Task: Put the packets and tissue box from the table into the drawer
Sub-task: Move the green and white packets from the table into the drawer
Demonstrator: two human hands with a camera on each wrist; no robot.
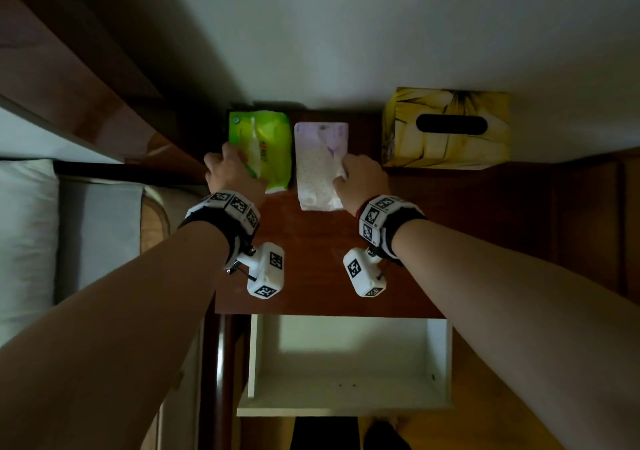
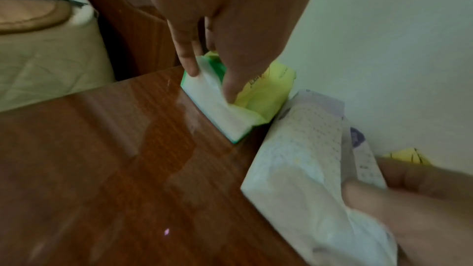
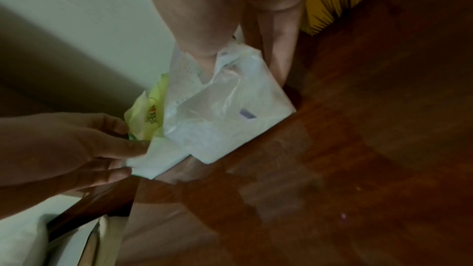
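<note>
A green packet [image 1: 266, 145] lies at the back left of the wooden table [image 1: 318, 259], against the wall. My left hand [image 1: 230, 169] pinches its near left end, thumb on top and fingers [image 2: 188, 62] at the side. Beside it lies a white and lilac packet [image 1: 318, 165]; my right hand [image 1: 360, 179] grips its right edge, crumpling the wrapper [image 3: 225, 108]. A yellow tissue box [image 1: 446, 127] stands at the back right, untouched. Below the table's front edge, the white drawer [image 1: 346, 404] stands pulled out with nothing in it.
A bed with a pale pillow [image 1: 24, 235] and a wooden headboard [image 1: 69, 79] runs along the left. The white wall [image 1: 346, 34] backs the table. A wooden cabinet top [image 1: 588, 224] extends to the right.
</note>
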